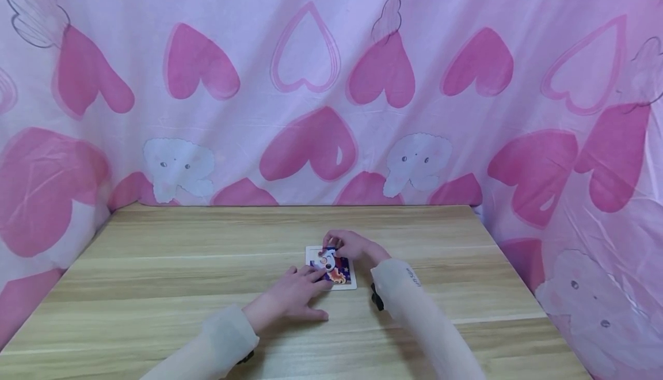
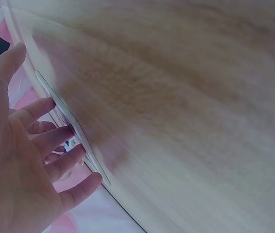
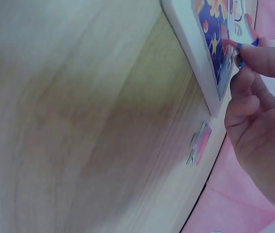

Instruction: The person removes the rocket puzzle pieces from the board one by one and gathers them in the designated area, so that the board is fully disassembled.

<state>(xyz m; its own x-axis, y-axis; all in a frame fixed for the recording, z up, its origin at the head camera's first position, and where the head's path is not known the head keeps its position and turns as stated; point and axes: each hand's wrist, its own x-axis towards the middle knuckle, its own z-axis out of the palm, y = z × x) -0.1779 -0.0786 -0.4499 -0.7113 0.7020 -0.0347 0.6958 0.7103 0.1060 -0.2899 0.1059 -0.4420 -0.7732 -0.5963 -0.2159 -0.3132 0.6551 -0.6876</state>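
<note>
A small jigsaw puzzle in a white frame lies flat on the table, with a cartoon figure on a dark blue starry ground. My left hand rests its spread fingertips on the puzzle's left and near side, thumb apart on the table side. At the far edge, my right hand pinches a small puzzle piece between thumb and forefinger, against the picture. That piece is partly hidden by the fingers. In the right wrist view, a loose pink puzzle piece lies on the wood beside the frame.
The wooden table stretches out on all sides of the puzzle. Behind it and along both sides hangs a pink curtain printed with hearts. A black band shows at the right wrist.
</note>
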